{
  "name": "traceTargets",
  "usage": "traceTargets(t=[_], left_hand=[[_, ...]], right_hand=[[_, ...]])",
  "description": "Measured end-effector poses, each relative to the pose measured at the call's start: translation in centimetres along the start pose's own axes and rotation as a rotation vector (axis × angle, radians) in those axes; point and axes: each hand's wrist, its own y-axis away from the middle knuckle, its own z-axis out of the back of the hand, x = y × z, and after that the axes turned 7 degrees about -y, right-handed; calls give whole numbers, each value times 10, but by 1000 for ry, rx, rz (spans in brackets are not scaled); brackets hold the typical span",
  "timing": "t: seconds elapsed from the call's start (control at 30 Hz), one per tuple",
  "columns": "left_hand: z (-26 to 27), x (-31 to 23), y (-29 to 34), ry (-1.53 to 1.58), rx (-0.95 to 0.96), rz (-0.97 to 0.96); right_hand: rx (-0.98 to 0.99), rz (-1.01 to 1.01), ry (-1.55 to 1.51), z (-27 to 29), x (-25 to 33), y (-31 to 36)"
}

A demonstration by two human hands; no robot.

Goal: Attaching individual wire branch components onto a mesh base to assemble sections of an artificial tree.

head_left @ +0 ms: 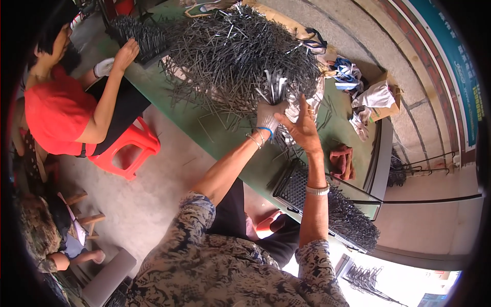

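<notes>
A big tangled heap of thin black rods (230, 51) covers the middle of the green table. At the heap's near edge my left hand (269, 113), in a white glove, is closed around a small bunch of thin rods (276, 87), whose upper ends shine pale in the light. Just to its right is my bare right hand (303, 128), its fingers apart and pointing up, with nothing visible in it. Below my right hand, at the table edge, a black tray with a grid of holes (294, 181) lies partly behind my forearm. Many rods (353, 217) stand packed in its right part.
A co-worker in red sits on a red stool (128, 148) at the left, hands at another batch of rods (138, 36). On the table's right lie a brown cloth (341, 161), a cardboard box (386, 102) with white cloth, and blue-white cloths (348, 74). Another person is at the lower left.
</notes>
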Motion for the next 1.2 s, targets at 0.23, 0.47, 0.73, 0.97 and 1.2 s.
traceTargets(t=[0.23,0.47,0.73,0.97,1.2], left_hand=[[30,62,37,-333,-5,-618],[32,58,54,-391,-42,-583],[36,52,66,-521,13,-478],[40,48,71,-520,61,-546],[40,56,78,-397,82,-459]], right_hand=[[-445,-194,-759,-87,16,-2],[-341,-332,-925,-84,12,9],[-388,-267,-1041,-72,26,15],[-401,-189,-803,-63,38,23],[-613,-10,-689,-68,17,6]])
